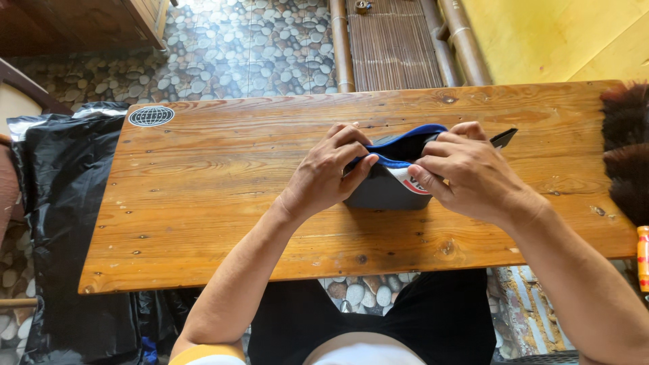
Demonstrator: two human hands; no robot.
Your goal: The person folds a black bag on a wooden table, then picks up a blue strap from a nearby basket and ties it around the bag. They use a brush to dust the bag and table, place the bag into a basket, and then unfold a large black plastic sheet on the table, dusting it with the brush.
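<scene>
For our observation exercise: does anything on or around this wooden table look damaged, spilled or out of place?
Nothing stands out. Both hands, left hand and right hand, grip a grey-and-blue fabric item on the wooden table; nothing looks spilled or broken.

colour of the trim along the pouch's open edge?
Blue, head view: the trim edges a grey pouch pinched by left hand and right hand.

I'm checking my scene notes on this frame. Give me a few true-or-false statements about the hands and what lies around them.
1. Both hands grip a blue-edged grey pouch. True: left hand and right hand pinch its rim.
2. The pouch lies on the pebble floor. False: it rests on the wooden table.
3. A black plastic sheet lies beside the table's left end. True.
4. The oval sticker sits at the table's right corner. False: it is at the far left corner.
</scene>
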